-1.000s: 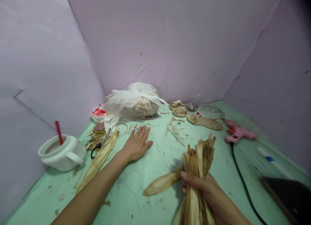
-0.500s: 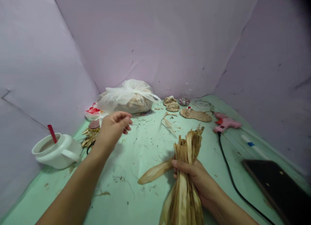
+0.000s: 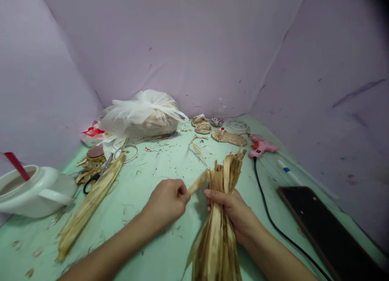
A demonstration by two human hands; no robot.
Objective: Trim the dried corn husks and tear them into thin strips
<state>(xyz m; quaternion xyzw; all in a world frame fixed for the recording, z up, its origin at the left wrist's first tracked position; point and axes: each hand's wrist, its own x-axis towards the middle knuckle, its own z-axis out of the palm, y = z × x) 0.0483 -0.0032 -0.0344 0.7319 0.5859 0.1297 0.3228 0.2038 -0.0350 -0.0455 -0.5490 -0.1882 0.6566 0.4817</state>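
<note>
My right hand [image 3: 229, 204] is wrapped round a thick bundle of dried corn husks [image 3: 217, 240], which stands nearly upright with its cut ends at the top. A single husk strip [image 3: 199, 184] sticks out from the left side of the bundle. My left hand [image 3: 170, 200] is closed on the outer end of that strip, its fingers pinched together. To the left, more dried husks [image 3: 91, 208] lie in a long flat piece on the table, beside dark-handled scissors [image 3: 96, 177].
A white pot [image 3: 45, 192] with a red handle in it stands at left. Behind are a tied plastic bag [image 3: 142, 115], a ring [image 3: 126, 152] and a woven sole shape [image 3: 229, 137]. On the right lie a pink glue gun [image 3: 263, 145], its cord, and a phone [image 3: 322, 228].
My left hand has come down and right from mid-air to grip the loose strip, which now tilts upward toward the bundle. The view has turned right, and the scissors and flat husks show.
</note>
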